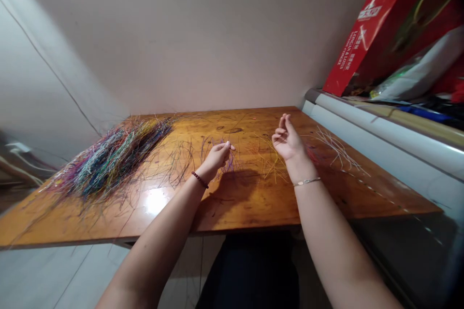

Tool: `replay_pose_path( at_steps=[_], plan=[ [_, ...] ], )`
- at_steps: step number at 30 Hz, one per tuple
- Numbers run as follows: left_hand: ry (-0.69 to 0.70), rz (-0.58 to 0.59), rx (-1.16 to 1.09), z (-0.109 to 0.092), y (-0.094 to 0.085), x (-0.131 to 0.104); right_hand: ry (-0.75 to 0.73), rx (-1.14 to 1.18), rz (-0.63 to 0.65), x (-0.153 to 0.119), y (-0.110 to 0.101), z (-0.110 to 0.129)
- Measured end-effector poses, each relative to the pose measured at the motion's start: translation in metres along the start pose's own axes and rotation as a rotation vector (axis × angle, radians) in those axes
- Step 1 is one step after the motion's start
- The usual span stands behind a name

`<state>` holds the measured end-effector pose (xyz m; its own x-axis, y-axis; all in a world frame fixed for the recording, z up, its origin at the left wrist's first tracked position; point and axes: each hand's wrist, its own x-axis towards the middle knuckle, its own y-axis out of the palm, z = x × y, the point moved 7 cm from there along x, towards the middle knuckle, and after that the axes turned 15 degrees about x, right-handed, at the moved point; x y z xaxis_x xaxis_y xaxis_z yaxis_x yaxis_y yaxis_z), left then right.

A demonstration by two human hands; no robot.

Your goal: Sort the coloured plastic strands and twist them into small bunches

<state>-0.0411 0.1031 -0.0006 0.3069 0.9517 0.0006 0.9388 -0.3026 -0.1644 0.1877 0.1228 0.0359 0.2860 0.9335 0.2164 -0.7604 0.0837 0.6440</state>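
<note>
My left hand (218,154) is closed in a pinch above the middle of the table, and a thin, dark wire-like strand (237,124) rises from its fingertips. Farther right, my right hand (287,141) is raised palm up, thumb and forefinger tips together and the other fingers curled; anything between them is too fine to see. Purple strands (229,163) lie under and beside my left hand. Between the hands are scattered orange and yellow strands (270,157). Right of my right hand lie red strands (312,153) and a loose group of white strands (342,149).
A thick heap of multicoloured strands (112,159) covers the left of the wooden table (232,212). Dark strands (181,159) spread beside it. On a ledge (384,120) at the right stand a red carton (366,34) and a plastic bag (420,67). A wall (203,38) closes off the back.
</note>
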Motion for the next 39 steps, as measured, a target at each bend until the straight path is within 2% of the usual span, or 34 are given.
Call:
replay_pose_path(
  at_steps=[4, 7, 10, 13, 15, 18, 21, 23, 29, 34, 39],
  plan=[
    [-0.035, -0.057, -0.006, 0.001, -0.006, 0.000, 0.042, -0.103, -0.087, 0.003, -0.010, -0.008],
    [-0.037, -0.042, -0.026, 0.001, -0.007, 0.000, -0.044, -0.302, -0.147, -0.001, -0.006, -0.014],
    [-0.029, -0.040, -0.039, 0.001, -0.007, 0.001, -0.139, -0.434, -0.159, 0.001, -0.005, -0.008],
    [-0.038, -0.090, -0.026, 0.002, -0.010, 0.002, -0.197, -0.591, -0.138, 0.010, -0.017, 0.012],
    [-0.043, -0.136, -0.017, 0.002, -0.012, 0.002, -0.244, -0.773, -0.117, 0.018, -0.029, 0.029],
    [-0.034, -0.203, 0.003, 0.000, -0.016, 0.001, -0.298, -1.184, -0.047, 0.026, -0.044, 0.043],
    [-0.028, -0.253, 0.034, -0.002, -0.018, -0.002, -0.258, -1.512, -0.082, 0.025, -0.060, 0.043],
    [-0.033, -0.257, 0.056, -0.003, -0.018, -0.003, -0.222, -1.647, -0.101, 0.023, -0.065, 0.038],
    [-0.036, -0.265, 0.077, -0.004, -0.019, -0.004, -0.152, -1.708, -0.072, 0.022, -0.070, 0.031],
    [-0.021, -0.244, 0.078, -0.002, -0.021, -0.002, -0.152, -1.736, -0.052, 0.022, -0.070, 0.030],
    [-0.023, -0.238, 0.089, 0.000, -0.020, -0.001, -0.094, -1.767, -0.027, 0.024, -0.076, 0.018]
  ],
)
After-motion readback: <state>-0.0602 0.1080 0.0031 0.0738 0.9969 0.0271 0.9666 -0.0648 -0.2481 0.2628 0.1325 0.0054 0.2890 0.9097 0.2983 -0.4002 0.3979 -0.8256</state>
